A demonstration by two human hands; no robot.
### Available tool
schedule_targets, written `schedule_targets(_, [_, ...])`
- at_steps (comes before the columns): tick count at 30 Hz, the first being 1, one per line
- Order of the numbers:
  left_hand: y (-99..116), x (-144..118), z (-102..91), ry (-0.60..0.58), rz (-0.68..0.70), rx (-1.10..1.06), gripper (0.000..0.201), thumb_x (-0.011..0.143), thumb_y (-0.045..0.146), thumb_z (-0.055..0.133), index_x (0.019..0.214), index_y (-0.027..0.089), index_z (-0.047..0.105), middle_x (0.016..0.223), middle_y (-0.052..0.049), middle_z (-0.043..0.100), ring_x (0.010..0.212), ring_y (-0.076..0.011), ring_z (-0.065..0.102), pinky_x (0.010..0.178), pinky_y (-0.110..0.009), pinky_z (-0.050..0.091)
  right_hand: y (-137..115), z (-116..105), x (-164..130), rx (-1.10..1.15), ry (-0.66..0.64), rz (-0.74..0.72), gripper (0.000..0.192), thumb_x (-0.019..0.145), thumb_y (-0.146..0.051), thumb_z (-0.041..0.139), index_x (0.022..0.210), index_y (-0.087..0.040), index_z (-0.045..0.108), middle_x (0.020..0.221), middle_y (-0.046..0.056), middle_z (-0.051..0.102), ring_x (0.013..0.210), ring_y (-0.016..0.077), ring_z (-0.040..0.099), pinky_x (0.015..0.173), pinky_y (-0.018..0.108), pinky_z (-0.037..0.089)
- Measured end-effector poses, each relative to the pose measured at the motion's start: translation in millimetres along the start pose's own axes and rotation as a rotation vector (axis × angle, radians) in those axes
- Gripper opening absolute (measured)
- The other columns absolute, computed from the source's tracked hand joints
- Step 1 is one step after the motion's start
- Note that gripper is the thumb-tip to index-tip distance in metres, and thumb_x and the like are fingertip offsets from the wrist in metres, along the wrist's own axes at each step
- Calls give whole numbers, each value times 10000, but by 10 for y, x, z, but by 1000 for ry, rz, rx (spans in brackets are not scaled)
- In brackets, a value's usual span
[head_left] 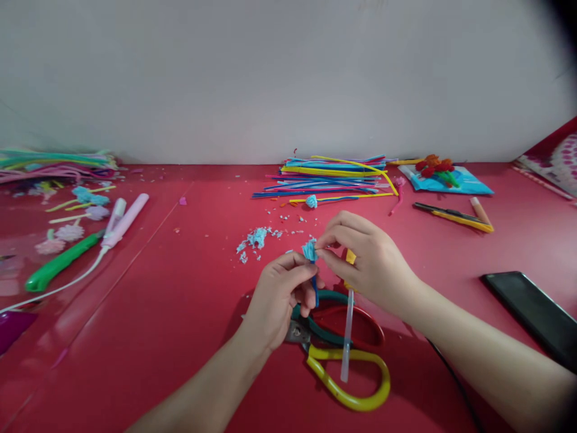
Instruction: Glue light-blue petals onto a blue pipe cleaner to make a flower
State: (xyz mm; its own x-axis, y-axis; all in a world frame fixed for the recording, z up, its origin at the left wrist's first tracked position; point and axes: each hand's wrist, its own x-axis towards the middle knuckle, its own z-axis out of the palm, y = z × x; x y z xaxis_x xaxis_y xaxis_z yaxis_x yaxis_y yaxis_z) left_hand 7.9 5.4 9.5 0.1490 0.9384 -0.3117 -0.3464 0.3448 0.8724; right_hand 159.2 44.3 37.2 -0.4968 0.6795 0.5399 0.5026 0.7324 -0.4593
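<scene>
Your left hand (283,287) clamps the stem (315,290), near-upright in view with its tuft (309,250) uppermost, while your right hand (372,249) pinches the tuft's right edge.

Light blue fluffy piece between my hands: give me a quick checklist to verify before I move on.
1. Dark blue stem held: ok, pinched in the left hand.
2. Right hand at the light blue fluffy piece: ok, fingertips at its right edge.
3. Fluffy piece firmly fixed to the stem: cannot tell.
4. Tools away from the hands: not ok, the yellow-handled scissors lie close by, the translucent stick across their handle.
5. Blue trimmings gathered up: not ok, scattered beyond the left hand.
</scene>
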Motion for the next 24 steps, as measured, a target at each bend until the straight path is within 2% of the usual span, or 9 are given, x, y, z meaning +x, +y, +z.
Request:
schedule_targets(4, [4,-1,-3,-1,0,-9,153,718,241,612,617,166,525,560,18,600,331,-38,434,316,-148,318,-13,-24,2,-10,11,-16,86,828,-148,511,816,-181,590,807,32,544,755,147,518,694,285,440])
schedule_targets(9, [9,-11,1,25,55,-15,169,740,234,608,610,163,525,550,18,593,334,-39,427,309,-146,315,-48,-102,-15,-4,92,-75,146,825,-115,503,927,-185,581,873,46,548,796,144,526,710,279,450])
schedule_targets(15, [24,-27,12,36,110,-23,181,734,232,629,612,180,506,409,55,487,324,-61,429,308,-146,315,-37,-61,-48,-167,61,-216,118,839,-153,511,925,-175,587,883,64,561,806,164,515,730,319,433])
schedule_targets(24, [23,-38,24,30,141,46,182,728,237,627,607,167,511,524,31,561,310,-40,412,292,-149,302,-57,-79,-30,-211,47,-219,103,866,-174,493,848,-176,595,819,52,588,753,159,511,700,309,412])
